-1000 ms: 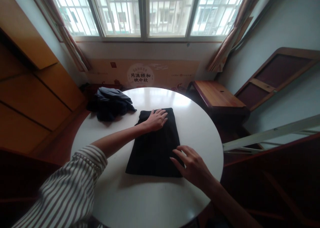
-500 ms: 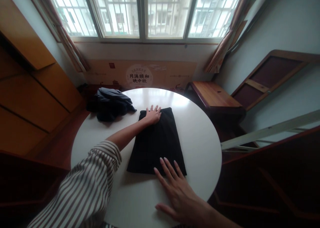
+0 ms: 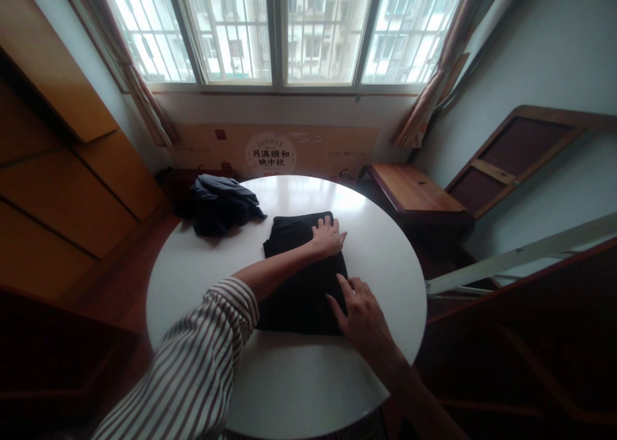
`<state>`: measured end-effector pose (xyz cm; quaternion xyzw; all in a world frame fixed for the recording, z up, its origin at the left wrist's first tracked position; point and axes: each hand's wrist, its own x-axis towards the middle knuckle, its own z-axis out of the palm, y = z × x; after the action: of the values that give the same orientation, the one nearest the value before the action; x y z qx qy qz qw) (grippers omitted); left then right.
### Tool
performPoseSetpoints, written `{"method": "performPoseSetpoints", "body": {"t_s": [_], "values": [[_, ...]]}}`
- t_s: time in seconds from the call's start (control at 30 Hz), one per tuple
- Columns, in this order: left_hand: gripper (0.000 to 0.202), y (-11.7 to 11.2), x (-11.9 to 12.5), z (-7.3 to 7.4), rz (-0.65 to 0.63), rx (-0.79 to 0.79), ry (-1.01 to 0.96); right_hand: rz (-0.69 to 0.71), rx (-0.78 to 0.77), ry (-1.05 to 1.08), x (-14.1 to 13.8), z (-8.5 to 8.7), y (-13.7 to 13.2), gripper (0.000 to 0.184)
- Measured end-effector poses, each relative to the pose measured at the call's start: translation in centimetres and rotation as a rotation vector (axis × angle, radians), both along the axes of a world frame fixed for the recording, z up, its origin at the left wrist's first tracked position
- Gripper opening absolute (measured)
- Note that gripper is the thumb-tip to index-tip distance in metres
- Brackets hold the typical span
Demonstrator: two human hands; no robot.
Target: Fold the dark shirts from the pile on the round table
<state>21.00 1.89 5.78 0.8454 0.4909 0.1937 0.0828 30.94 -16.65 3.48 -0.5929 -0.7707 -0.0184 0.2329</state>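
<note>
A black garment, shaped like a short skirt, lies flat on the round white table, narrower at the far end. My left hand reaches across it and rests on its far right corner, palm down with fingers spread. At the garment's near right edge is my right hand, its index finger and thumb apart over the cloth and the other fingers slightly bent. My left forearm and striped sleeve hide part of the garment's left side.
A crumpled pile of dark and grey clothes sits at the table's far left. Beyond the table are a wooden bench on the right, a printed cardboard panel under the window, and orange-brown cabinets on the left.
My left hand has slid right along the garment's far edge, from its left part to the right corner. My right hand has moved up and right to the side edge.
</note>
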Motion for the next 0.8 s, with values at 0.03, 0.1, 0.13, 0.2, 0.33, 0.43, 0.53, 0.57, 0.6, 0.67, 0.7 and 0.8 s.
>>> {"method": "performPoseSetpoints", "body": {"t_s": [0.03, 0.1, 0.13, 0.2, 0.33, 0.43, 0.53, 0.57, 0.6, 0.67, 0.7, 0.8], "values": [[0.035, -0.2, -0.5, 0.0, -0.001, 0.004, -0.001, 0.078, 0.007, -0.003, 0.0, 0.6, 0.4, 0.039], [0.035, -0.6, -2.2, -0.3, -0.004, 0.021, 0.006, 0.242, -0.013, -0.002, 0.2, 1.8, 1.4, 0.034], [0.037, -0.9, -3.3, -0.6, -0.001, 0.03, 0.012, 0.314, -0.037, 0.001, 0.4, 2.3, 2.2, 0.034], [0.042, -2.0, -5.9, -1.5, 0.049, 0.033, 0.045, 0.41, -0.09, 0.003, 0.6, 2.7, 4.4, 0.039], [0.06, -6.2, -10.8, -3.9, 0.155, -0.043, 0.157, 0.364, -0.172, -0.133, 0.3, 1.4, 10.9, 0.048], [0.067, -10.2, -13.1, -4.8, 0.083, -0.077, 0.176, 0.221, -0.287, -0.256, 0.0, 0.1, 15.9, 0.059], [0.069, -13.4, -14.4, -4.8, 0.033, -0.117, 0.168, 0.195, -0.327, -0.281, -0.2, 0.1, 19.0, 0.057], [0.068, -14.1, -14.6, -4.7, 0.028, -0.129, 0.162, 0.201, -0.315, -0.28, -0.5, 0.4, 19.6, 0.056], [0.068, -14.6, -14.7, -4.7, 0.027, -0.138, 0.155, 0.208, -0.301, -0.28, -1.0, 0.7, 19.8, 0.055], [0.067, -15.1, -14.9, -4.6, 0.037, -0.146, 0.143, 0.249, -0.264, -0.276, -2.8, 1.4, 19.9, 0.054], [0.067, -15.2, -14.8, -4.5, 0.046, -0.145, 0.139, 0.296, -0.254, -0.274, -4.0, 1.6, 19.8, 0.053], [0.067, -15.2, -14.7, -4.4, 0.06, -0.138, 0.132, 0.48, -0.29, -0.28, -8.3, 1.3, 19.8, 0.053]]}}
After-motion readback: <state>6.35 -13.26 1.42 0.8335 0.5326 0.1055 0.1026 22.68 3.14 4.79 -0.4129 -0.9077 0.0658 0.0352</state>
